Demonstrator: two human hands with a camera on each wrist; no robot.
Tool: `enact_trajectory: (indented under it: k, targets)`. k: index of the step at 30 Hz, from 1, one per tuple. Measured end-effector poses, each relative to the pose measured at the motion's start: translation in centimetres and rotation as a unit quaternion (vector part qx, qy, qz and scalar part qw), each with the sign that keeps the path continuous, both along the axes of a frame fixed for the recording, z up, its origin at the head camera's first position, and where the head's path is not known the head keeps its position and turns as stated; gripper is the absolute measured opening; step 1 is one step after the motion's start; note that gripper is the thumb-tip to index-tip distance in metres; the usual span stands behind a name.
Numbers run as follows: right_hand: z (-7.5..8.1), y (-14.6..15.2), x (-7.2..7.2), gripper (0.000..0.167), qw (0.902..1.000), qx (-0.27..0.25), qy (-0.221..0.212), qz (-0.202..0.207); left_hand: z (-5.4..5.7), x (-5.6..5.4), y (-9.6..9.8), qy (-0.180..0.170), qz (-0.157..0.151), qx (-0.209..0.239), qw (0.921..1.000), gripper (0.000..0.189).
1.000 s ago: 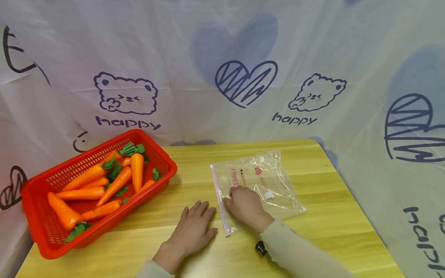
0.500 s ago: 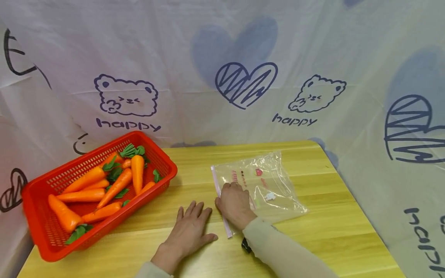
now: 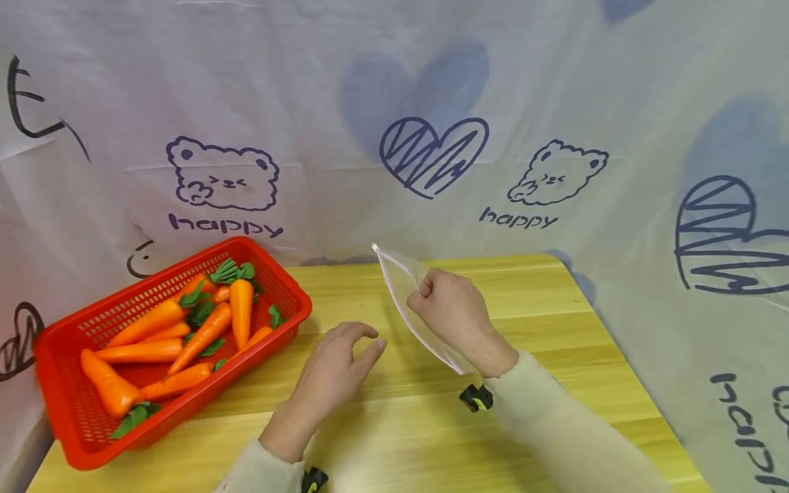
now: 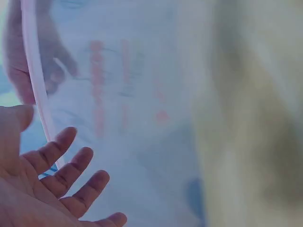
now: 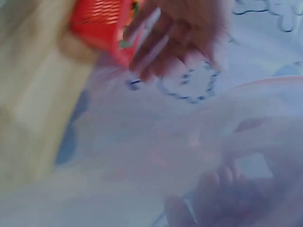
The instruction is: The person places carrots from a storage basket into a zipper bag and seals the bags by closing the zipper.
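Observation:
My right hand (image 3: 455,311) grips the clear plastic zip bag (image 4: 147,90) by its side and holds it above the table, tilted. The bag's pale pink zip strip (image 3: 414,329) runs at a slant on the side facing my left hand. My left hand (image 3: 333,363) is off to the left of this strip, its fingers loosely bent and holding nothing. In the left wrist view, the left fingers (image 4: 83,163) overlap the printed bag close to its zip edge. Through the blurred film in the right wrist view, the right hand's fingers show faintly.
A red slotted basket (image 3: 296,301) stands at the left of the wooden table (image 3: 370,424). Several orange carrots (image 3: 242,308) with green tops lie in it. Behind the table hangs a white cloth (image 3: 333,192) with bear and heart prints.
The bag lay flat under the right hand; now that hand has lifted it from the table by its side. The left hand has risen from the tabletop, its fingers bending.

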State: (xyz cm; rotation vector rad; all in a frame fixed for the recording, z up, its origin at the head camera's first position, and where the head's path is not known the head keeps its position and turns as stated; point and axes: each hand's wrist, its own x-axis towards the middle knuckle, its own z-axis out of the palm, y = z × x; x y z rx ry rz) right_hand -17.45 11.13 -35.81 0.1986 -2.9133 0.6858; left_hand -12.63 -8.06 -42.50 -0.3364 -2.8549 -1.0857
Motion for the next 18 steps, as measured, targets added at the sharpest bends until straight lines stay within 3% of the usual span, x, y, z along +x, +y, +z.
enact_trajectory:
  k: [5, 9, 12, 15, 18]
  targets:
    - [5.0, 0.0, 1.3, 0.009, 0.9968, -0.074, 0.02, 0.024, 6.9, -0.6, 1.2, -0.006, 0.011, 0.079, 0.9968, 0.041]
    - [7.4, 0.3, 1.7, 0.009, 0.9949, -0.093, 0.026, 0.029, 11.4, -0.7, 1.9, 0.013, 0.022, 0.061, 0.9978, 0.029]
    - [8.5, 1.5, 1.5, 0.011, 0.9989, -0.038, 0.026, 0.013, 13.6, -0.8, 1.6, 0.034, 0.044, 0.03, 0.998, 0.023]
    - [9.4, 3.6, 1.2, 0.013, 0.9994, 0.032, -0.005, -0.015, 15.4, -0.5, 0.9, 0.065, 0.081, 0.01, 0.9946, 0.024]
    - [9.8, 5.7, 0.9, 0.015, 0.9965, 0.068, -0.035, -0.034, 17.1, 0.2, 0.7, 0.111, 0.106, -0.007, 0.9881, 0.024]
